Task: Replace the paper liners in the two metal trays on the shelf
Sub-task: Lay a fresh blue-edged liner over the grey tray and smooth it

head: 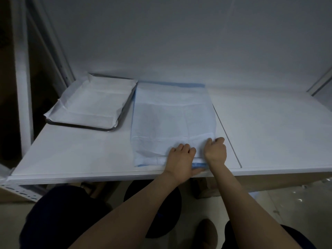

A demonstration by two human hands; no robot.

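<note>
A white shelf [80, 155] runs across in front of the person. On its left side, near the back, sits a metal tray [79, 125]. White paper [93, 103] lies in the tray. The paper sticks out over the rim at the back, on the left and at the near left corner. The shiny rim shows along the near side and the right side.

Just to the right of the tray lies a big blue sheet [170, 114]. It is spread out flat. Its far edge is close to the wall [179, 42]. Its near edge is close to the front edge of the shelf. The far right corner of the tray meets the left edge of the sheet. I cannot tell if a second tray is under the sheet.

Both hands are at the near right corner of the sheet. The left hand [181, 159] has bent fingers on top and pinches the near edge. The right hand [215, 150] has curled fingers and grips the right corner.

A thin line [227, 130] runs across the shelf just to the right of the hands. Past it the shelf is bare and wide. There is also bare shelf between the tray and the front edge. A white post [23, 87] stands at the left end.
</note>
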